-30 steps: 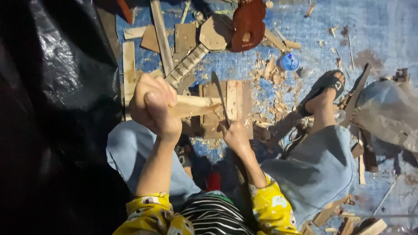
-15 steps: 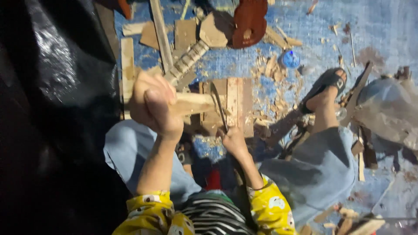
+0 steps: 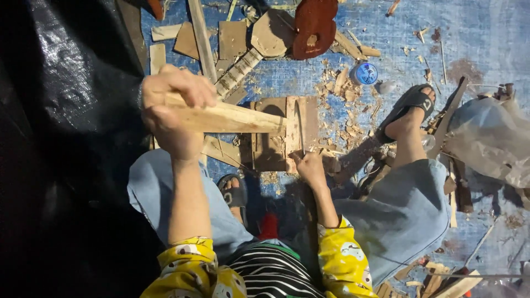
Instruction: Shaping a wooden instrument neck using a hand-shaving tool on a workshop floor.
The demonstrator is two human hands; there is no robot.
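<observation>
Overhead, left hand (image 3: 171,107) grips a wooden stick (image 3: 232,117); right hand (image 3: 309,168) clasps a blade (image 3: 300,127).

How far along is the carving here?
Done: shavings litter the tarp, and a guitar-shaped piece lies finished-looking. In hand: left hand holds a stick over the block; right hand holds a blade. Left: the stick looks rough.

The left hand (image 3: 171,107) grips a pale wooden stick (image 3: 232,117) held level above a small wooden board (image 3: 276,135). The right hand (image 3: 309,168) holds a thin blade (image 3: 300,127) upright on that board, wood chips (image 3: 342,110) scattered over the blue tarp (image 3: 469,33).
</observation>
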